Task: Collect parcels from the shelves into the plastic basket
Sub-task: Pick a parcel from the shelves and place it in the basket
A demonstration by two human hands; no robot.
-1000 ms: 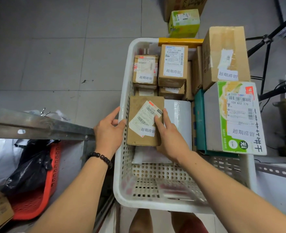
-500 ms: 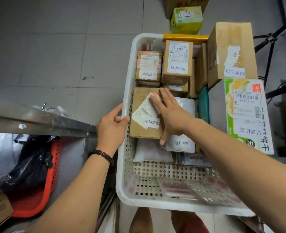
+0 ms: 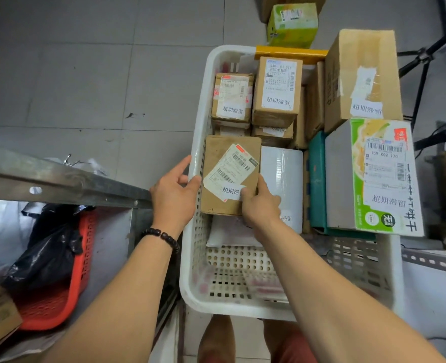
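Right grip [image 3: 261, 203] grasps brown parcel [image 3: 229, 174]; left grip [image 3: 174, 189] clasps plastic basket [image 3: 200, 119] rim.
Likely seating it among the packed boxes; next calls for letting go, then fetching another.

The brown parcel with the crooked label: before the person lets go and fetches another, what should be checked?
1. Brown parcel lies inside the white basket: ok.
2. Right hand clear of it: not ok, it pinches the near corner.
3. Left hand steadies the basket: ok, it holds the left rim.
4. Room for more: ok, the basket's near end shows bare floor.
5. Green-printed box seated securely: cannot tell, it stands high at the right rim.
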